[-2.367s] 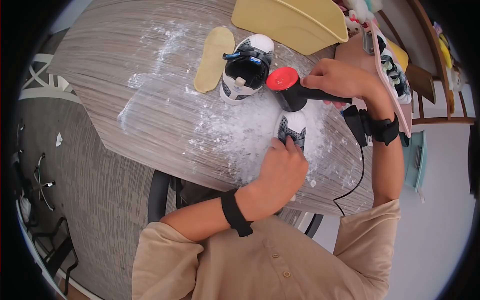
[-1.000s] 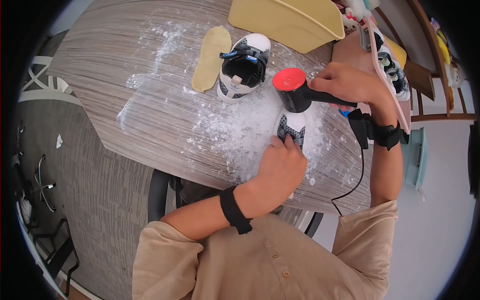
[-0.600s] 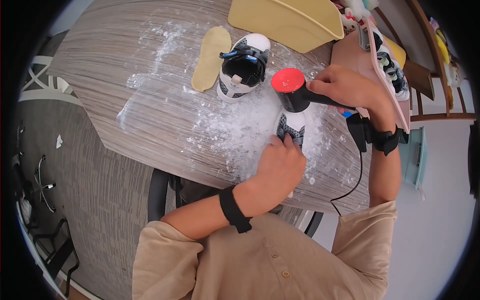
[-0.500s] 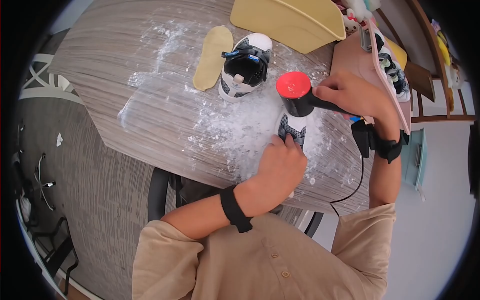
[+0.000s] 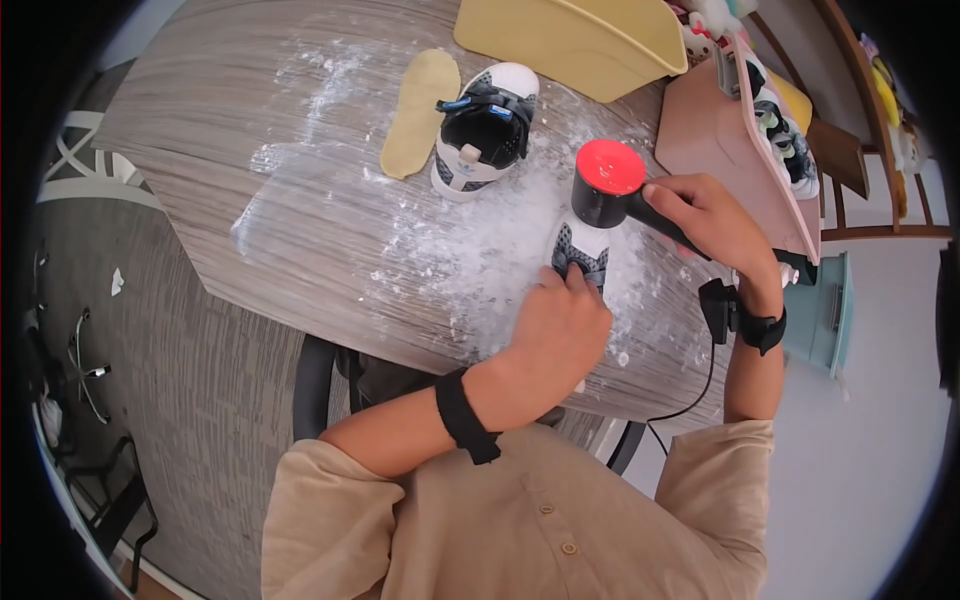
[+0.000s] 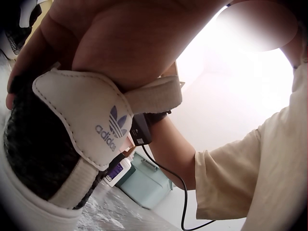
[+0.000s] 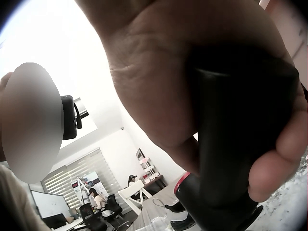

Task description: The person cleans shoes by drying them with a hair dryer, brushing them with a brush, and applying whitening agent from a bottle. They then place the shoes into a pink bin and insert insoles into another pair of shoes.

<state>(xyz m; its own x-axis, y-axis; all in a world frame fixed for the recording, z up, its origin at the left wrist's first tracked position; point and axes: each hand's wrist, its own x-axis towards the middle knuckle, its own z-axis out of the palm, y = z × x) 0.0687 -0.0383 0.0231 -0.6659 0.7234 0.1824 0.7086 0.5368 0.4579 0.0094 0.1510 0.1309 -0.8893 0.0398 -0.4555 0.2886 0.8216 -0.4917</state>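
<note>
My left hand [image 5: 560,325] holds a white and dark-grey sneaker [image 5: 585,238] near the table's front, fingers curled down on its upper. In the left wrist view the sneaker's white heel patch [image 6: 96,113] with an adidas mark shows beneath the palm. My right hand [image 5: 715,220] grips the handle of a black electric scrubber [image 5: 600,205] with a red round top. Its head overlaps the sneaker's toe in the head view, and its underside is hidden. A matching sneaker [image 5: 468,178], opening up, stands farther back beside a flat yellowish insole [image 5: 420,115].
White foam [image 5: 480,255] is spread over the wood-grain table [image 5: 270,210]. At the back stands a yellow bin [image 5: 570,45], and at the right a pink bin [image 5: 705,140] with shoes. A teal box [image 5: 820,320] lies beyond the right edge. A cable [image 5: 690,405] trails from the right wrist camera.
The scrubber has moved right and a little toward the body, with my right hand and wrist drawn nearer. My left hand stays on the sneaker.
</note>
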